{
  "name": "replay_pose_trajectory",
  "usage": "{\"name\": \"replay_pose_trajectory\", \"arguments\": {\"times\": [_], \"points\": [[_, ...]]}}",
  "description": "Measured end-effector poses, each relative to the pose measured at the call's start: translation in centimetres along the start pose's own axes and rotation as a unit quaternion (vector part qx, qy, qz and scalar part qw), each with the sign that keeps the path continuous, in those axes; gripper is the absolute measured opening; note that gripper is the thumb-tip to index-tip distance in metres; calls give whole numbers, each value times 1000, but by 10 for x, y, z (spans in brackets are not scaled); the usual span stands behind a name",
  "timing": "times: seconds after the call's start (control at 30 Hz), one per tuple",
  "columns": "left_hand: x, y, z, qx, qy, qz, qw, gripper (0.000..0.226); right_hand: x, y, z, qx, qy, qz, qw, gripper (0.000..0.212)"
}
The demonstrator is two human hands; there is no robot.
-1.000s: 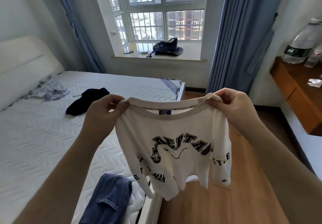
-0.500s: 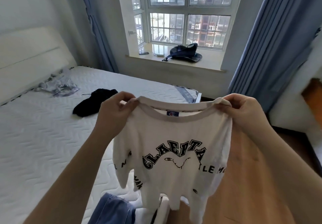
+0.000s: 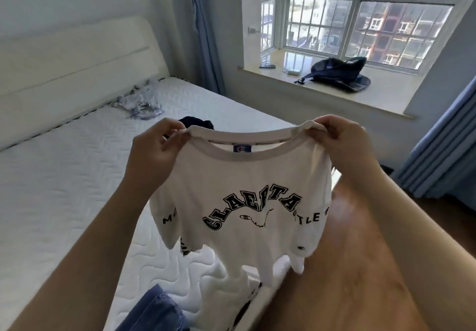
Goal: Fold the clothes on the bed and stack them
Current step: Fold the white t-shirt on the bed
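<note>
Shirt: white printed T-shirt (image 3: 247, 202) hangs in the air over the bed (image 3: 64, 202) edge, hem bunched.
Grip: left hand (image 3: 154, 155) and right hand (image 3: 345, 145) each pinch a shoulder at the collar.
Risk: laid down crumpled, the fold may go crooked; sleeves probably tucked under.
Other clothes: jeans (image 3: 157, 310), dark garment (image 3: 197, 122) unfolded.

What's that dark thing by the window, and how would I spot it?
Look to the big window and down to its pale sill. A dark navy bag lies slumped there with a strap trailing off to its left. It is the only large dark item on the sill; the things beside it are small and pale.
</note>
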State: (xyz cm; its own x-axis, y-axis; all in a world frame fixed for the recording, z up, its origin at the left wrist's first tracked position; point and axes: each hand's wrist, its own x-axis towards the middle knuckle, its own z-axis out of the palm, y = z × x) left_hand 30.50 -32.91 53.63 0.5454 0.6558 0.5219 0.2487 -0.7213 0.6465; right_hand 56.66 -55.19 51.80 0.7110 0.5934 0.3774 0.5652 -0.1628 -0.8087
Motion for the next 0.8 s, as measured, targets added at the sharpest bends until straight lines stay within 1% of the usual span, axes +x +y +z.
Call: {"name": "replay_pose_trajectory", "arguments": {"times": [0.13,0.2,0.33,0.4,0.47,0.53,0.63,0.73,0.8], "points": [[14,12,19,29,11,-48,998,17,54,27,13,8,-34,-35,999,4],[20,19,25,44,23,-68,996,16,81,34,20,28,-56,-49,997,4],[22,25,32,13,31,-112,993,10,118,36,47,80,-95,-66,990,7],[18,25,30,-2,21,-133,991,6,128,32,68,103,-126,-65,984,5],[13,23,27,-7,19,-143,989,13,133,25,92,131,-160,-64,976,6],[10,17,22,-15,22,-157,987,14,136,15,118,157,-197,-63,966,9],[9,2,14,-41,18,-172,984,16,133,-1,154,166,-252,-72,951,5],[12,-17,7,-35,15,-176,984,22,134,-15,181,167,-280,-76,942,4],[15,-31,1,-26,22,-178,983,21,142,-21,193,161,-284,-82,942,3]]}}
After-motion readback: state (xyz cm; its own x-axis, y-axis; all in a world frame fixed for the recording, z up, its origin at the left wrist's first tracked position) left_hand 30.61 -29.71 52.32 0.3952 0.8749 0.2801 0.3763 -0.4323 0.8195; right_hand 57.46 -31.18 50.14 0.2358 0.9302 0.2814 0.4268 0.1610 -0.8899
